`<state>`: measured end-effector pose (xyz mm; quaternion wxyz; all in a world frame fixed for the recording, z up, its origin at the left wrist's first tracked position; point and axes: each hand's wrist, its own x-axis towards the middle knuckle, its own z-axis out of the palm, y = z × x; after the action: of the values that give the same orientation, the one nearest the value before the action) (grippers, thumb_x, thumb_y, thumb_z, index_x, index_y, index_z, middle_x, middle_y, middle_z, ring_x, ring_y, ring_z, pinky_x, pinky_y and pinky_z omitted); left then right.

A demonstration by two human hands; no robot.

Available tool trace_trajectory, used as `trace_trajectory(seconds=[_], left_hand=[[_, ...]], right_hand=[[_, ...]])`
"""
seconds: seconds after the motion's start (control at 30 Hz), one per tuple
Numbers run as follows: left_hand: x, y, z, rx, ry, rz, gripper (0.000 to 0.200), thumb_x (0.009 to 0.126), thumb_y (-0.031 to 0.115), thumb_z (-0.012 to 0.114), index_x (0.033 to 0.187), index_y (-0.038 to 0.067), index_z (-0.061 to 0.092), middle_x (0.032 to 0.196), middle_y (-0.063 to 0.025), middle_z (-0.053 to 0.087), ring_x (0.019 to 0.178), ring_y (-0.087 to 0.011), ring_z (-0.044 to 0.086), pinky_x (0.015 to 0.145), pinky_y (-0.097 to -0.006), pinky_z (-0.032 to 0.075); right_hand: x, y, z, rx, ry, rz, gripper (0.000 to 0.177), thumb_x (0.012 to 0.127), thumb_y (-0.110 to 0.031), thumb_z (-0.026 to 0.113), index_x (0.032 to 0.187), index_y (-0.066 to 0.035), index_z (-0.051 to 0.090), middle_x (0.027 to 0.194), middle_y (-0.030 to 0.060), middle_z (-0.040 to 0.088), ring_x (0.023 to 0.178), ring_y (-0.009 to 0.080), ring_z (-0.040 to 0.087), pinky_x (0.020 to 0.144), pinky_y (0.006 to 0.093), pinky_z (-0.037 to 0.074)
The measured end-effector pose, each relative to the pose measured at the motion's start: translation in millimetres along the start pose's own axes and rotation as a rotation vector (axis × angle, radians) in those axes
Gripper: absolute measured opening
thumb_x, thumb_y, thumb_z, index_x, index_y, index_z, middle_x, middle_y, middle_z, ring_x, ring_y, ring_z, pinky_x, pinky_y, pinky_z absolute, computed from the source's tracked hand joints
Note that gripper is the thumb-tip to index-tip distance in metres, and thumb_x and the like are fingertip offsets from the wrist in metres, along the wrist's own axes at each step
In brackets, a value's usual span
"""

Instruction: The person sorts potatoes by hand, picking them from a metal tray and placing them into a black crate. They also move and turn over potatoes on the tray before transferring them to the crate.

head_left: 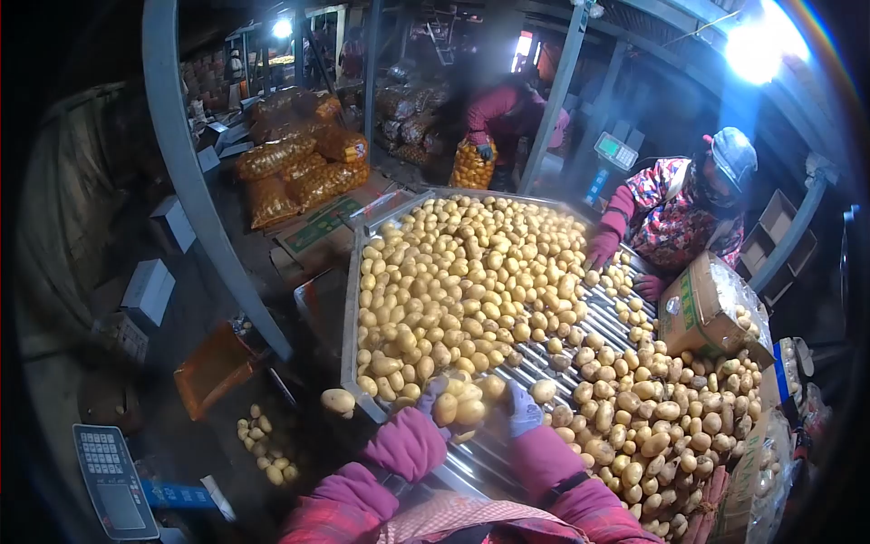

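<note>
A cluster of potatoes point(464, 404) sits between my two gloved hands at the near edge of the sorting table point(352, 308). On its left side, my left hand point(435, 399) is curled against the potatoes. My right hand point(524, 410) presses in from the other side, beside a slightly blurred potato point(493, 387). Beyond them a broad heap of pale potatoes point(453, 281) covers much of the table. Metal rollers point(560, 384) show through to the right of it. One larger potato point(338, 402) appears just outside the table's left rim.
Darker potatoes point(671, 417) pile up at right, near a cardboard box point(711, 308). A co-worker point(689, 199) reaches onto the table; another person point(507, 113) bends over a filled net sack point(473, 168). Lower left are a scale point(113, 480), an orange crate point(215, 370) and floor potatoes point(263, 444).
</note>
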<state>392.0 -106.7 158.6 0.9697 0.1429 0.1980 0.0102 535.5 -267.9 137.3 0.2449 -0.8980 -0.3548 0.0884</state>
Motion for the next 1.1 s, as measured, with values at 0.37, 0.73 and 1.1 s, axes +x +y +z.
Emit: trace_trajectory(seconds=[0.37, 0.73, 1.1], left_hand=[[-37.1, 6.6, -8.4, -0.179, -0.288, -0.049, 0.041, 0.094, 0.036, 0.048, 0.131, 0.019, 0.048, 0.127, -0.0056, 0.055, 0.102, -0.0261, 0.059, 0.084, -0.048, 0.051], [-182.4, 46.5, -62.6, -0.576, -0.409, 0.049, 0.04, 0.096, 0.03, 0.044, 0.133, 0.014, 0.044, 0.131, -0.0134, 0.051, 0.112, -0.0324, 0.053, 0.089, -0.0505, 0.05], [-274.9, 18.2, -161.0, -0.43, 0.024, 0.489, 0.057, 0.085, 0.055, 0.056, 0.13, 0.021, 0.049, 0.133, -0.0172, 0.05, 0.118, -0.0461, 0.049, 0.092, -0.0699, 0.04]], right_hand=[[-1.4, -20.3, 4.2, -0.056, 0.117, 0.033, 0.047, 0.076, -0.021, 0.068, 0.118, -0.009, 0.053, 0.093, 0.0144, 0.067, 0.088, 0.0336, 0.065, 0.079, 0.041, 0.051], [1.6, -31.0, -9.4, -0.077, 0.0, 0.056, 0.043, 0.083, -0.026, 0.066, 0.119, -0.005, 0.052, 0.106, 0.0197, 0.065, 0.098, 0.0349, 0.064, 0.086, 0.0414, 0.05], [28.4, -27.8, 13.6, -0.267, -0.122, 0.362, 0.041, 0.092, -0.037, 0.05, 0.122, -0.011, 0.053, 0.115, 0.0201, 0.063, 0.107, 0.0363, 0.06, 0.093, 0.0449, 0.046]])
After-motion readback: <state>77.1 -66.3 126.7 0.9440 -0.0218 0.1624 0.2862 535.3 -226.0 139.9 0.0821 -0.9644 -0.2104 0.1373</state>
